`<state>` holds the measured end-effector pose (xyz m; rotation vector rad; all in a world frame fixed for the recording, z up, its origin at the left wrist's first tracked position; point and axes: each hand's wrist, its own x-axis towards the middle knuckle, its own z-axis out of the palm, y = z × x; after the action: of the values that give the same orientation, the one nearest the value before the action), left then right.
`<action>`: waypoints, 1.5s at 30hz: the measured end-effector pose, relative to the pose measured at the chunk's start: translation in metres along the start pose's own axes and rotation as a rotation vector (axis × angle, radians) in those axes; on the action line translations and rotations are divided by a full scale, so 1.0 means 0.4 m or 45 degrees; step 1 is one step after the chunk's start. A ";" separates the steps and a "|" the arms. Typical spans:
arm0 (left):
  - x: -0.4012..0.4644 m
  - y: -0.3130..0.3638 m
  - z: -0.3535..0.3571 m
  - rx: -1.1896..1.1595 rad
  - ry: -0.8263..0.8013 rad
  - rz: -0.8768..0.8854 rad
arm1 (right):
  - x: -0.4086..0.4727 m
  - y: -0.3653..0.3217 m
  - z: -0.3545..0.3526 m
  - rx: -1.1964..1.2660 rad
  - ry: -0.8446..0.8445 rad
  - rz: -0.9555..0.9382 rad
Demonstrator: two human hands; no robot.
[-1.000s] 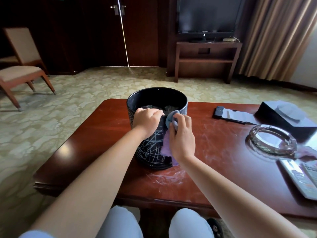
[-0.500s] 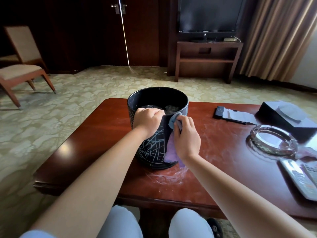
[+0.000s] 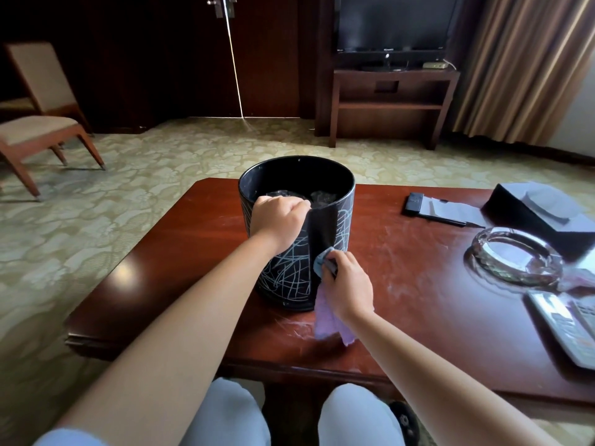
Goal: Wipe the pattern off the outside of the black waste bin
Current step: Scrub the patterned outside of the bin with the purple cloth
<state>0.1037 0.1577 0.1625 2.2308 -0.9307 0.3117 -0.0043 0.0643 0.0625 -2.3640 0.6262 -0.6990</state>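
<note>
- Head view, only view available.
- Round black waste bin with white scribble pattern on its outer wall (image 3: 291,268) stands upright at frame centre, on the near-left part of the glossy reddish-brown wooden coffee table (image 3: 418,284).
- Left hand (image 3: 278,220) sits on the bin's near rim, fingers curled over the edge and clamped on it. Fingertips go inside the bin and are hidden.
- Right hand (image 3: 349,284) is low on the bin's right side, just right of centre frame, fingers bunched around a lilac-and-blue cleaning cloth (image 3: 325,313). The blue end is pressed against the bin wall; the lilac tail hangs down onto the table top.
- A plain black vertical strip runs down the bin wall from the rim to the cloth, with no scribbles on it. Scribble lines show on both sides of the strip.
- Something dark and crinkled lies inside the bin; cannot tell what.
- White smears on the table surface right of the bin and in front of it.
- Right edge of frame: clear glass ashtray (image 3: 515,255), a black box with a pale top (image 3: 541,214) behind it, grey remote controls (image 3: 566,326) in front.
- Upper right of table: a small black flat item with white paper and a pen (image 3: 444,210).
- Top of frame: flat-screen TV (image 3: 391,24) on a dark wooden stand (image 3: 391,101), beige curtains (image 3: 521,66) to its right.
- Upper left: wooden chair with beige cushions (image 3: 42,117) on a patterned pale carpet (image 3: 145,188).
- Bottom edge: the person's knees in light trousers (image 3: 231,416).
</note>
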 end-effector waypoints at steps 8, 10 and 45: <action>-0.010 0.010 -0.003 -0.004 0.063 0.057 | -0.035 0.023 0.028 0.129 0.247 -0.135; -0.011 0.011 -0.001 -0.011 0.083 0.073 | -0.030 0.014 0.035 0.106 0.319 -0.171; -0.012 0.002 0.014 0.004 0.190 0.137 | -0.105 0.141 0.088 -0.356 -0.464 -0.019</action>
<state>0.0995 0.1561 0.1565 2.1320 -0.9713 0.5216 -0.0295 0.0620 -0.0120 -2.6626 0.5737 -0.1810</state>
